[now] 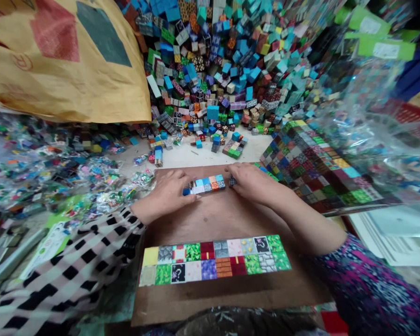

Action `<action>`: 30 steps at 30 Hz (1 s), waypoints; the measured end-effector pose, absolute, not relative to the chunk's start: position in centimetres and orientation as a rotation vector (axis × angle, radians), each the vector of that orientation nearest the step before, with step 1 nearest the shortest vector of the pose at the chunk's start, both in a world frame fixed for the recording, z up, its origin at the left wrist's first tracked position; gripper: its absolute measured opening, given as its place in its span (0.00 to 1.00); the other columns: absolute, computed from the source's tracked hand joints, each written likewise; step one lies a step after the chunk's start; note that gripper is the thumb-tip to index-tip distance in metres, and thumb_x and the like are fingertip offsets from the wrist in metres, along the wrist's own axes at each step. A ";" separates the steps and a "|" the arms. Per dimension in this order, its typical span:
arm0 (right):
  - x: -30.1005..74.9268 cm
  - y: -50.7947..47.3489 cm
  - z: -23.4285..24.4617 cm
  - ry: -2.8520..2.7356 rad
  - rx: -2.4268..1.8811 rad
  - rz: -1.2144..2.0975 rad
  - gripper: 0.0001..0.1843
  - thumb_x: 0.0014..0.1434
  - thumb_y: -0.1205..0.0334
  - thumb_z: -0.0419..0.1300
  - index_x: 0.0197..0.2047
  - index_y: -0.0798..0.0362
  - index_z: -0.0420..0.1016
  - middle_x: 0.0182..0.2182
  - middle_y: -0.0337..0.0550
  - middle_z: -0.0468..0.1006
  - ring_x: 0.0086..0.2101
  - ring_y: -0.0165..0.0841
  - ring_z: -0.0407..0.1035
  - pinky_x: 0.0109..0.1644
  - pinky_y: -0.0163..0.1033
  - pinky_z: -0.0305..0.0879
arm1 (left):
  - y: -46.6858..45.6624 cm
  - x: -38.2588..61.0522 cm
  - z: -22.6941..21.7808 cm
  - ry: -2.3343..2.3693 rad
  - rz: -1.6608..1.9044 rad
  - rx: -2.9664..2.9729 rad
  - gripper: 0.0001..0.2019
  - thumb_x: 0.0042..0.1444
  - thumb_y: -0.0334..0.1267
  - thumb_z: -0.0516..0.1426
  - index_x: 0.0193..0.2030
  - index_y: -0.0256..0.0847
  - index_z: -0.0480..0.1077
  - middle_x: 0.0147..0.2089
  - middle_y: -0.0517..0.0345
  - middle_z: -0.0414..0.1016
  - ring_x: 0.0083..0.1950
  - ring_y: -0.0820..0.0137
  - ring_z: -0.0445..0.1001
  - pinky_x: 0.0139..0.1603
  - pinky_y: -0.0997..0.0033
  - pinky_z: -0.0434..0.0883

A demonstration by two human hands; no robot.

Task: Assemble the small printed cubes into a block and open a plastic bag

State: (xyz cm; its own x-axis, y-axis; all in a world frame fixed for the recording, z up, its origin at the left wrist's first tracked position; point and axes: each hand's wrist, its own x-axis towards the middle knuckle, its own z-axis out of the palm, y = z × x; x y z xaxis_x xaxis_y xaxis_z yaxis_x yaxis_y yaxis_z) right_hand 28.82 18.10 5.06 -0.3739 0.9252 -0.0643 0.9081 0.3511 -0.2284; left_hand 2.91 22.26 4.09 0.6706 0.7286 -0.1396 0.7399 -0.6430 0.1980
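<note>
Near the far edge of a brown board (pixel 210 217) lies a short double row of small patterned cubes (pixel 207 184), blue, white and orange on top. My left hand (pixel 168 192) grips its left end, thumb along the near side and fingers curled behind. At the right end, a small gap away, my right hand (pixel 250 182) pinches a dark patterned cube (pixel 232 181); its fingertips are partly hidden. Closer to me on the board sits a longer two-row strip of patterned cubes (pixel 215 259), lying flat and touched by neither hand.
A large heap of loose cubes (pixel 210 70) covers the back. A yellow bag (pixel 73 70) stands at back left above small plastic packets (pixel 91 182). At right, a large mosaic block of cubes (pixel 315 163) leans beside clear plastic bags (pixel 374 140).
</note>
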 end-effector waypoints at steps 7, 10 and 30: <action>28.7 19.2 4.3 -2.443 -1.574 0.542 0.26 0.56 0.76 0.55 0.58 0.57 0.68 0.51 0.54 0.76 0.51 0.41 0.69 0.56 0.43 0.64 | 22.0 1.4 5.8 1.262 -0.175 2.697 0.30 0.57 0.54 0.61 0.60 0.37 0.70 0.53 0.40 0.70 0.55 0.47 0.68 0.55 0.50 0.67; 28.7 19.2 4.5 -2.470 -1.607 0.549 0.25 0.56 0.73 0.58 0.58 0.55 0.69 0.50 0.53 0.74 0.50 0.43 0.68 0.55 0.44 0.64 | 22.0 0.9 6.2 1.276 -0.201 2.653 0.29 0.56 0.52 0.61 0.60 0.38 0.70 0.53 0.42 0.69 0.54 0.50 0.70 0.54 0.53 0.69; 28.2 18.4 3.3 -2.476 -1.546 0.600 0.11 0.60 0.62 0.62 0.47 0.53 0.71 0.46 0.52 0.73 0.46 0.42 0.68 0.49 0.43 0.65 | 22.4 0.8 4.9 1.156 -0.117 2.509 0.23 0.51 0.32 0.59 0.56 0.38 0.71 0.50 0.45 0.73 0.54 0.54 0.71 0.57 0.56 0.68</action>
